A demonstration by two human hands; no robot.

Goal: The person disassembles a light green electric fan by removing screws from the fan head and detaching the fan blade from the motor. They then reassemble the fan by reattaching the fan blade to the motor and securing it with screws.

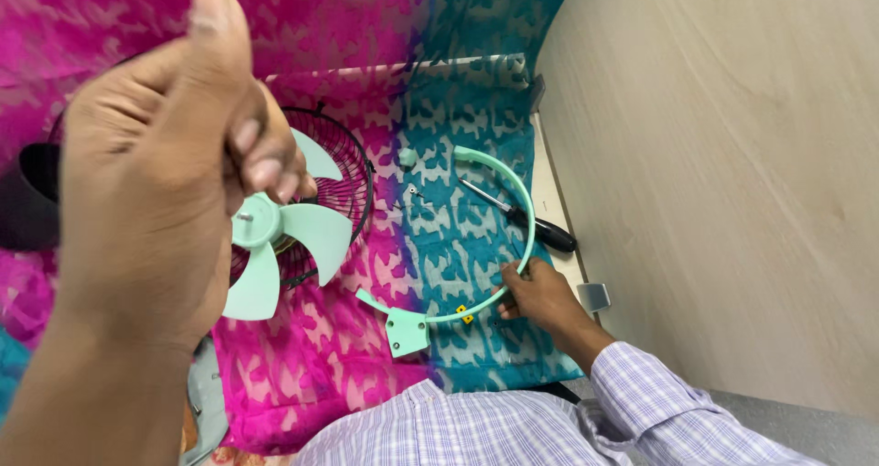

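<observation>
My left hand (151, 164) is raised close to the camera, fingers curled around the top of a mint-green fan blade (275, 246) that sits in a black wire fan guard (343, 178). My right hand (536, 297) rests low on the cloth and grips a mint-green curved plastic ring piece (513, 191) near its lower arc. That piece ends in a flat bracket (407, 330). A small mint-green cap (407, 157) and a small screw (415, 191) lie loose on the cloth between the fan and the ring.
A black-handled screwdriver (531, 223) lies on the pink and teal patterned cloth (439, 246), just right of the ring. A pale wooden surface (732, 155) fills the right side. A small grey block (593, 297) sits at its edge. A dark round object (27, 196) shows at far left.
</observation>
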